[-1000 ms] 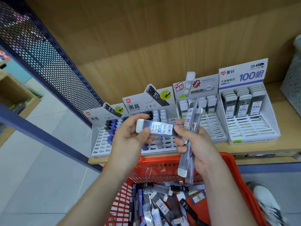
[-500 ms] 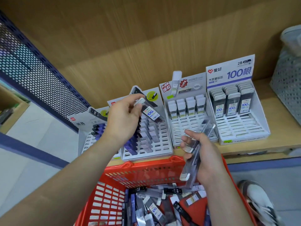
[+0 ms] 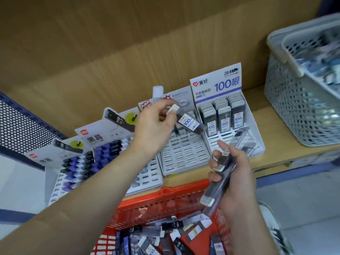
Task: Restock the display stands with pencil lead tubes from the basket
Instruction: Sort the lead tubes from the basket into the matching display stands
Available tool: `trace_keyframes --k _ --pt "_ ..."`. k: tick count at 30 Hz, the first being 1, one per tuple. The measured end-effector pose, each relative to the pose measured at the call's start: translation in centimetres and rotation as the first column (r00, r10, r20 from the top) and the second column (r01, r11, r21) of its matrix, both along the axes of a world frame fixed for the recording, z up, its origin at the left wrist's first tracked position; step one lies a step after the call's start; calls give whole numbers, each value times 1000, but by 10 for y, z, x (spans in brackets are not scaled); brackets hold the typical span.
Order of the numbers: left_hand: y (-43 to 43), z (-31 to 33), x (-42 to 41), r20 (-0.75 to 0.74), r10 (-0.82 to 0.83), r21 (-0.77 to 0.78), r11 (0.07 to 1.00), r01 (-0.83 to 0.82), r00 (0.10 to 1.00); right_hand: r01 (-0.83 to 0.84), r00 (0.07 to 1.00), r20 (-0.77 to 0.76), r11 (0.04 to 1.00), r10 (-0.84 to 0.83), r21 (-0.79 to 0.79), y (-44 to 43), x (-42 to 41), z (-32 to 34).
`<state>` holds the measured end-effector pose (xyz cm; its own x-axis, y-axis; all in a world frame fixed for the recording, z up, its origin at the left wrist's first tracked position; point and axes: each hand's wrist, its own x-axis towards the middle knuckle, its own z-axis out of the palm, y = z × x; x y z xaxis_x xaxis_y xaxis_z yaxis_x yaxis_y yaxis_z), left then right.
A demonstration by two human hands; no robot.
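My left hand (image 3: pixel 154 126) pinches the white cap of a dark lead tube (image 3: pixel 189 122) labelled 100, held tilted above the third display stand (image 3: pixel 184 155), close to the rightmost stand (image 3: pixel 255 137). The rightmost stand holds three rows of matching tubes at its back. My right hand (image 3: pixel 233 173) grips a bundle of lead tubes (image 3: pixel 219 181) upright over the red basket (image 3: pixel 165 199), which holds several loose tubes. Two stands with purple and black tubes (image 3: pixel 103 159) sit at the left.
All stands rest on a wooden shelf (image 3: pixel 276 144) with a wooden back wall. A grey plastic basket (image 3: pixel 301 107) full of packets stands at the right end. A blue perforated panel (image 3: pixel 22 126) borders the left. A white shoe (image 3: pixel 272 227) shows on the floor.
My left hand has carried its single tube rightward, from over the second stand to over the third stand beside the rightmost one. The view has shifted right. My right hand keeps its bundle.
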<state>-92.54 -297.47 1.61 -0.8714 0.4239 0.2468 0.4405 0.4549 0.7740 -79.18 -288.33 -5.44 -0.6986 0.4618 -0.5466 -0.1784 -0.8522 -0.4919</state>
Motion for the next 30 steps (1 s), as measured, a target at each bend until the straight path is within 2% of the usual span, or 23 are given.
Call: trace_keyframes --k 3,9,14,18,20,25,30 --pt "7 2 0 -57 -3 -46 999 1 998 -40 999 26 999 40 9 5 3 -4" --pt "-28 9 -14 -18 70 -99 993 -71 997 -137 990 34 989 135 61 -7 0 -3" --pt "-61 15 -30 -157 174 -238 949 -208 972 -170 982 100 978 158 123 -21 -2 -13" --pt "-74 17 -35 -155 221 -243 936 -254 963 -169 982 113 974 153 152 -28 -3 -14" --pt "-71 18 -30 -139 204 -175 958 -227 969 -149 985 115 976 132 156 -28 -4 -15" --pt "-27 11 -12 -24 18 -1 1000 -18 1000 -27 991 137 978 -2 208 -6 -1 -16" --pt "26 -7 -3 -46 -107 -42 994 105 993 81 985 137 980 -108 184 14 7 -24"
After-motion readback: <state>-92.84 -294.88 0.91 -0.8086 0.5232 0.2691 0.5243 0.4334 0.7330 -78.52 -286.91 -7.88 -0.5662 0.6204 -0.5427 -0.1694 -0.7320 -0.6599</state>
